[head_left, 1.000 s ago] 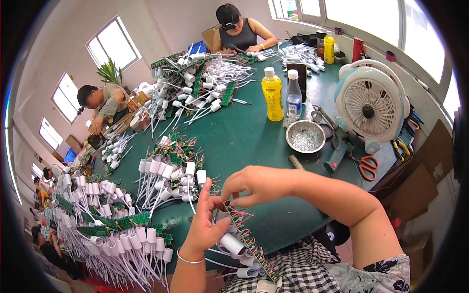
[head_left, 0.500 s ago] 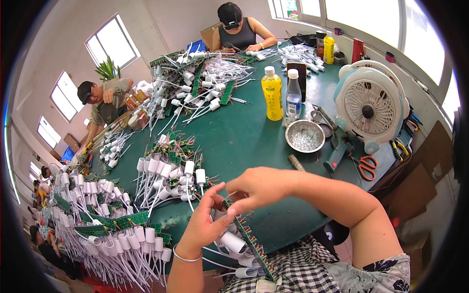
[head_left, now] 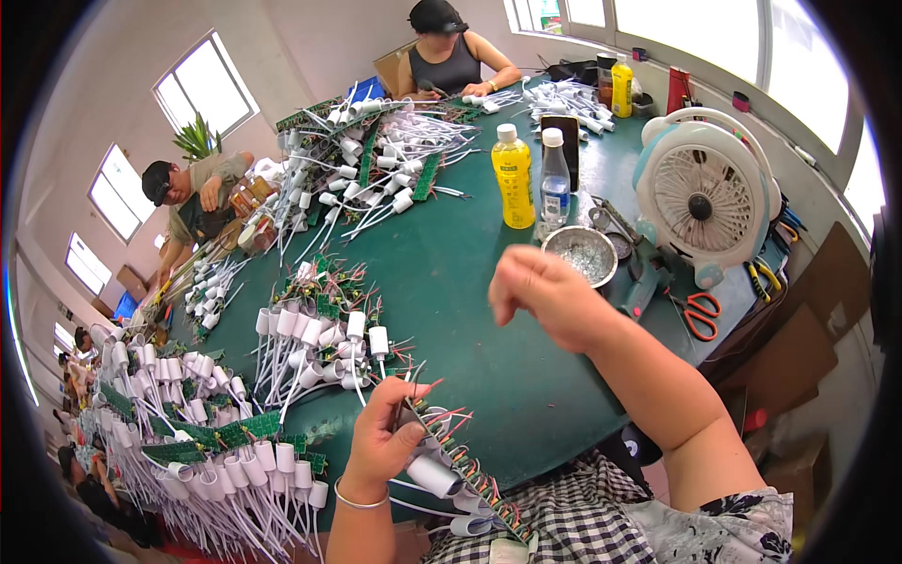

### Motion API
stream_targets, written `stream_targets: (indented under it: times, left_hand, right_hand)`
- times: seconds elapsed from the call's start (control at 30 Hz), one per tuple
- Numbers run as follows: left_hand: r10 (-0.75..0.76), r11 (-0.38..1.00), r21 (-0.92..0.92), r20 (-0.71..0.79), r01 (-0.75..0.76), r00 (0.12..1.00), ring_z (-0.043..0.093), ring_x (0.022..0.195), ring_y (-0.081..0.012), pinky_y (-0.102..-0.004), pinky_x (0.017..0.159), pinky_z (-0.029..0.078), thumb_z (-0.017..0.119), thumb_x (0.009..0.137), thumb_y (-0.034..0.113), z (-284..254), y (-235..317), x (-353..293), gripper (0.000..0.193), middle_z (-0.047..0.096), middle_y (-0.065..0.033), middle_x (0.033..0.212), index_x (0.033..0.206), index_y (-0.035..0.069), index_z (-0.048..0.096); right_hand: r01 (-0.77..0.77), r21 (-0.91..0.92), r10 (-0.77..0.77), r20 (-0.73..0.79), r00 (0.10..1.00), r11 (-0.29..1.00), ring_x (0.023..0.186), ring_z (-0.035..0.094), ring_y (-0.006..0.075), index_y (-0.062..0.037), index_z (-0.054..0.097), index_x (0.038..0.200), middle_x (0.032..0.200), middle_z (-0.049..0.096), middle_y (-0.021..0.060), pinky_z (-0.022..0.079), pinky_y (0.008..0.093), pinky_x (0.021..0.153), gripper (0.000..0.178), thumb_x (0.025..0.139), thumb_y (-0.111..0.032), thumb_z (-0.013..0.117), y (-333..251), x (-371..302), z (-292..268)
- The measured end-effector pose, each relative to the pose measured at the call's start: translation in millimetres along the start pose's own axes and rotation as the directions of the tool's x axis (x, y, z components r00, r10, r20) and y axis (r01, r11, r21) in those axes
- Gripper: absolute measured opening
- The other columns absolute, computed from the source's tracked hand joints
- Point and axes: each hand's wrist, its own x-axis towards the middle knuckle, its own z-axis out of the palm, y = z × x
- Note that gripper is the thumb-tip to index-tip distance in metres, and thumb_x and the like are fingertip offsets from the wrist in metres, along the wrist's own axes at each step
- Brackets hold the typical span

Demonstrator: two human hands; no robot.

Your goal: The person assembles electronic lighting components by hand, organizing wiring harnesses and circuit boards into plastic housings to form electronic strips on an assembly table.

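My left hand (head_left: 381, 437) grips the upper end of a long green circuit board strip (head_left: 470, 470), with thumb and fingers closed on it. The strip slants down to my checked clothing, and short red wires stick out along it. White cylinders (head_left: 435, 475) with white cables hang at its left side. My right hand (head_left: 550, 299) is raised over the table, apart from the strip, in front of a metal bowl (head_left: 607, 274) of small shiny pieces. Its fingers are curled together; whether anything is between them is hidden.
Heaps of white cylinders on cables and green boards (head_left: 216, 435) cover the left side. A yellow bottle (head_left: 513, 179), clear bottle (head_left: 554, 183), fan (head_left: 705, 202), glue gun (head_left: 648, 282) and red-handled scissors (head_left: 700, 315) stand or lie on the right. Two people (head_left: 445, 66) work across the table.
My right hand has left the strip's upper end and moved right, toward the metal bowl. My left hand still holds the strip, slightly lower in view. The whole view has shifted a little.
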Motion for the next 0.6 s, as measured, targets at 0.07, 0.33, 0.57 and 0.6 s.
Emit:
stream_targets:
  times: [0.07, 0.33, 0.57, 0.6]
  left_hand:
    - [0.111, 0.993, 0.034, 0.034, -0.112, 0.993, 0.044, 0.081, -0.0123, -0.0230, 0.073, 0.037, 0.068, 0.081, 0.031, -5.1, -1.6, -0.8, 0.044, 0.045, -0.0042, 0.096, 0.111, 0.001, 0.055]
    - [0.122, 0.970, 0.205, 0.037, -0.127, 0.992, 0.045, 0.079, -0.0136, -0.0250, 0.072, 0.039, 0.066, 0.083, 0.033, 5.9, -0.2, 7.6, 0.043, 0.050, -0.0044, 0.092, 0.111, 0.003, 0.057]
    - [0.017, 0.992, 0.127, -0.028, -0.014, 0.999, 0.046, 0.081, -0.0136, -0.0246, 0.073, 0.039, 0.069, 0.080, 0.026, -1.4, -11.5, -3.9, 0.041, 0.049, -0.0039, 0.092, 0.111, 0.003, 0.057]
    - [0.017, 0.992, 0.127, -0.025, -0.014, 1.000, 0.046, 0.081, -0.0136, -0.0246, 0.073, 0.039, 0.069, 0.080, 0.026, -3.7, -16.1, -6.1, 0.041, 0.049, -0.0039, 0.092, 0.111, 0.003, 0.057]
  right_hand:
    - [-0.032, -0.019, 0.036, 0.239, 0.970, 0.999, 0.086, 0.055, 0.0136, -0.0053, 0.055, 0.103, 0.094, 0.058, 0.0051, 0.045, 0.0298, 0.078, 0.031, 0.094, -0.035, 0.049, 22.5, -15.5, 19.5]
    - [0.189, -0.607, -0.096, 0.183, 0.979, 0.772, 0.069, 0.055, 0.0267, -0.0017, 0.053, 0.081, 0.081, 0.055, 0.0101, 0.044, 0.0367, 0.060, 0.041, 0.085, -0.042, 0.059, 30.9, -51.9, 78.0]
    - [-0.074, -0.011, 0.073, -0.028, 0.997, 0.997, 0.054, 0.047, 0.0110, -0.0038, 0.053, 0.071, 0.060, 0.049, -0.0005, 0.039, 0.0290, 0.049, 0.034, 0.093, -0.030, 0.053, -29.3, -40.4, 39.4]
    - [-0.031, 0.273, 0.052, -0.071, 0.996, 0.961, 0.055, 0.047, 0.0081, -0.0048, 0.053, 0.072, 0.060, 0.049, -0.0019, 0.038, 0.0271, 0.048, 0.033, 0.094, -0.029, 0.052, -38.4, -42.7, 29.9]
